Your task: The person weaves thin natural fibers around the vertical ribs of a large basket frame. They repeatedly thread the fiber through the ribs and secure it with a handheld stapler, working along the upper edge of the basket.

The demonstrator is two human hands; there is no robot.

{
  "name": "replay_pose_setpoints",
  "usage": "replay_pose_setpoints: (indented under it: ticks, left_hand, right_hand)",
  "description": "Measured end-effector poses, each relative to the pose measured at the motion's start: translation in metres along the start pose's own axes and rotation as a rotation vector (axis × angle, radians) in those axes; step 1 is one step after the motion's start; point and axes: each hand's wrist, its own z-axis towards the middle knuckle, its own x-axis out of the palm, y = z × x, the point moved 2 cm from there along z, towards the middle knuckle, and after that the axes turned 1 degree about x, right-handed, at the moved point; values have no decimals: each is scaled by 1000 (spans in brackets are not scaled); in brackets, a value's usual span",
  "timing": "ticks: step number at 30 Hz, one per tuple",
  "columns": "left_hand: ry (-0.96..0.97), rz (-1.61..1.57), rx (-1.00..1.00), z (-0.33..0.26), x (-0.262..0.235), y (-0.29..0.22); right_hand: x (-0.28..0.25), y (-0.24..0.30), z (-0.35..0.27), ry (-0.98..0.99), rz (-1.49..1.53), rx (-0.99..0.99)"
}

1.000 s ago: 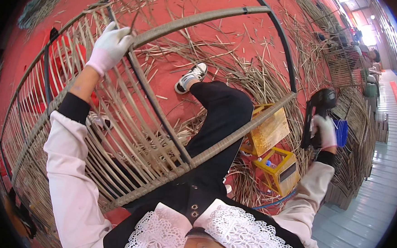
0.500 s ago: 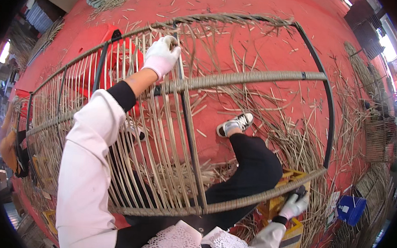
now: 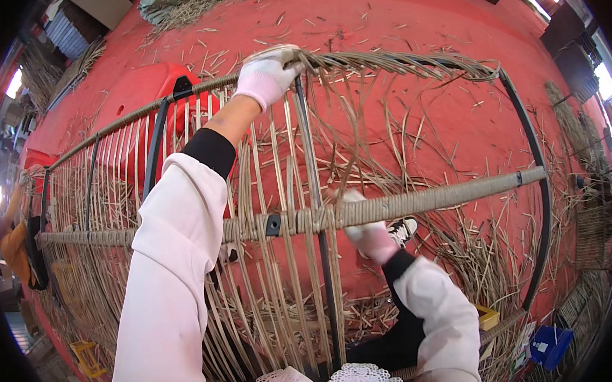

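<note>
A large black metal frame (image 3: 524, 117) lies across in front of me, partly woven with pale tan rattan strips (image 3: 250, 180). My left hand (image 3: 267, 80), in a white glove, is closed over the wrapped far rail where the weaving meets loose strands. My right hand (image 3: 363, 226), also gloved, is at the wrapped middle bar (image 3: 417, 201), partly behind it. Its fingers are hidden and smeared by motion. Long loose strands (image 3: 351, 134) hang from the far rail in the unwoven section to the right.
A red plastic chair (image 3: 162, 84) stands beyond the left part of the frame. Cut strips (image 3: 456, 256) litter the red floor. A blue bin (image 3: 549, 346) and a yellow stool (image 3: 487, 318) are at the lower right. Another person (image 3: 15, 247) works at the far left end.
My right hand has come up from the near rail at the lower right to the middle bar. My left hand now rests on the far rail. The frame sits lower and further right in view.
</note>
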Motion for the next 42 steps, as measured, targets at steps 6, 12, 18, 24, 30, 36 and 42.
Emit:
replay_pose_setpoints:
  ticks: [6,12,18,24,30,36,42]
  left_hand:
    - [218,-240,-139,38,13,25]
    - [479,97,362,92,36,68]
    - [335,519,155,82,42,50]
    - [206,-273,386,15,4,31]
    - [270,-397,27,29,15,27]
    - [635,-266,3,83,37,48]
    - [350,411,249,75,36,34]
  right_hand:
    - [72,-108,148,-292,818,383]
    - [85,-151,214,-117,177,-119]
    - [66,-118,211,-228,-425,255]
    - [35,-52,187,-278,281,282]
    - [43,-49,189,-445,632,377]
    - [50,-98,203,-225,-27,-62]
    - [51,-151,179,-107,-256,-202]
